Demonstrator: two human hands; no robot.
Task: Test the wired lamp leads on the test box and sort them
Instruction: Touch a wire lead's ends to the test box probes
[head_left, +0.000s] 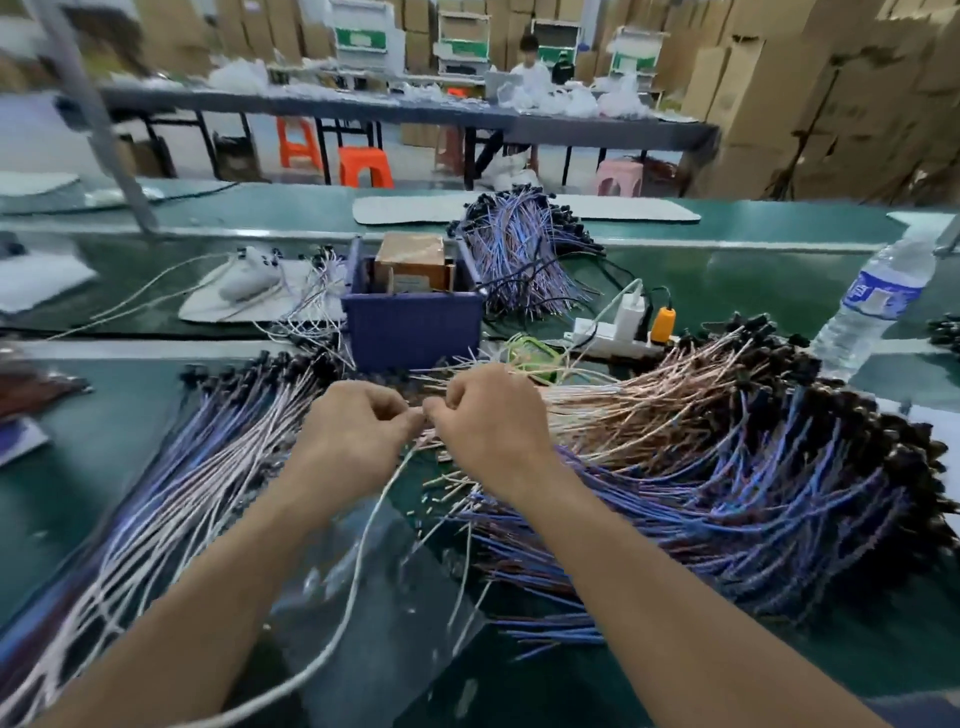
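Left hand (358, 428) and right hand (491, 415) pinch one white lead (358, 551) near the blue box (413, 327) — its length trails away from it.

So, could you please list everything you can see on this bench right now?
left lead pile: one, blue and white, bench left
right lead pile: one, blue, bench right
copper lead pile: one, copper, beyond it
far lead pile: one, blue, behind crate
crate: one, blue, centre
cardboard box: one, brown, inside crate
power strip: one, white, right of crate
water bottle: one, clear, far right
white lead: one, white, between hands
left hand: one, pinches white lead
right hand: one, pinches white lead
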